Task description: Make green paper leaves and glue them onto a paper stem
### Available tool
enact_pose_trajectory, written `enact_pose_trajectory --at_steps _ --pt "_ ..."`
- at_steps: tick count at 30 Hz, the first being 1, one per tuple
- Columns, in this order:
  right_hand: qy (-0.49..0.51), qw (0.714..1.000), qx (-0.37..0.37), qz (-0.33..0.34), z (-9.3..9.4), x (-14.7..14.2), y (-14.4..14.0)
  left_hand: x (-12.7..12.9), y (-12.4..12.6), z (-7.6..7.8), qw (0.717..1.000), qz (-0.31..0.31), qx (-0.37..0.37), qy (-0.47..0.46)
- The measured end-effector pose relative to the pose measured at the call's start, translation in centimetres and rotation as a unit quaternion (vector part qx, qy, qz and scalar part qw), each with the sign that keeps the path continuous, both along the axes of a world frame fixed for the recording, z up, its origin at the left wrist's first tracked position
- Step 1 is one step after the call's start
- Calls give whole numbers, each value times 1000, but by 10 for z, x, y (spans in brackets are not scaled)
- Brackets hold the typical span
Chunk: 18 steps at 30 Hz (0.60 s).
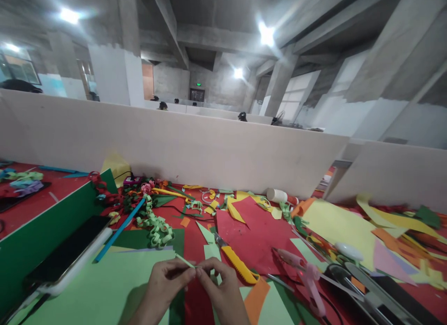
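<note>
My left hand (166, 282) and my right hand (220, 287) meet at the bottom centre, fingertips pinched together on a thin light-green paper strip (185, 260) that sticks out up and to the left. Under the hands lies a large light-green sheet (101, 287) on the red table. A yellow utility knife (237, 264) lies just right of my right hand. A folded green paper chain (155, 225) sits further back on the left.
Scraps of red, yellow and orange paper (251, 222) cover the table. A pink glue gun (307, 274) lies at right, a white glue bottle (277, 195) by the partition wall (195, 148), a blue stick (118, 229) and a phone (66, 255) at left.
</note>
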State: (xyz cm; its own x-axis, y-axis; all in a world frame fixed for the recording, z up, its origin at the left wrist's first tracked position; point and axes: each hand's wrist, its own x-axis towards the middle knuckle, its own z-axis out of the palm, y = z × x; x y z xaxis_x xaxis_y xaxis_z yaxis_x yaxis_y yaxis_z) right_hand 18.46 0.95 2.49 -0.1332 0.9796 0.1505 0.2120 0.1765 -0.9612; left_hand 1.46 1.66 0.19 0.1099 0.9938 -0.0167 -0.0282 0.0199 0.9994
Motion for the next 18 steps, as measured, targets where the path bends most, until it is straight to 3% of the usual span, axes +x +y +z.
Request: enact_pose_trajectory --at_steps 7,11,15,18 --pt "-18 1000 -9 14 1 4 2 -3 -2 17 1000 -12 23 7" --pt "-20 1000 -12 -4 0 2 3 0 -1 9 1000 5 24 9" --pt "-4 1000 -8 -21 -2 1 2 4 1 -5 998 5 -37 -44" --pt "4 1000 2 -25 -1 3 2 5 3 -3 998 13 -38 -51"
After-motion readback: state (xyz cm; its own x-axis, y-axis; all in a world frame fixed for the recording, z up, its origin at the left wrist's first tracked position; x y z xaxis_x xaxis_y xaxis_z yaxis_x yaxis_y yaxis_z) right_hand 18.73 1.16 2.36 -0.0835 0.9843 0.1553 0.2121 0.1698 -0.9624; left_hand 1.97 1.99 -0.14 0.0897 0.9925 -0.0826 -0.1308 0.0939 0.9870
